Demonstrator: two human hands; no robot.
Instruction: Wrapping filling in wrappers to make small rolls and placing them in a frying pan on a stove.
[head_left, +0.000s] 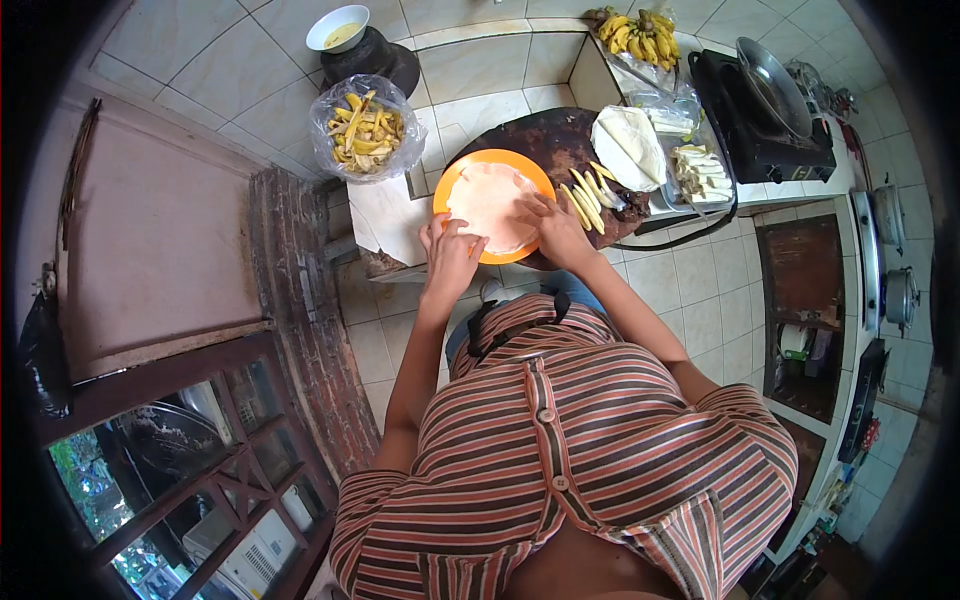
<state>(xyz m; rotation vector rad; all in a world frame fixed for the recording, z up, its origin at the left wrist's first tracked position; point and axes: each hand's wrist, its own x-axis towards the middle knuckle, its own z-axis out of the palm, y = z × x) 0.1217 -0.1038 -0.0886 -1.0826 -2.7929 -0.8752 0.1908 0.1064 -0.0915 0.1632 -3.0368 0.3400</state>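
A thin, round, pale wrapper (491, 206) lies flat on an orange plate (536, 166) before me. At the plate's near left side, my left hand (450, 251) touches the wrapper's edge with bent fingers; whether they pinch it cannot be made out. My right hand (562, 232) reaches over the right part of the wrapper, fingers spread and resting on it. Sliced banana strips (583, 204) lie just right of the plate on a dark round wooden board (517, 133). Beyond them is a folded stack of white wrappers (628, 146).
Banana peels (365, 135) fill a plastic bag at the left. A white bowl (337, 30) sits on a dark stand behind. Rolled wrappers (701, 176) lie in a clear tray at right, near a gas stove (757, 127) with a pan (772, 86). Bananas (641, 37) lie at the back.
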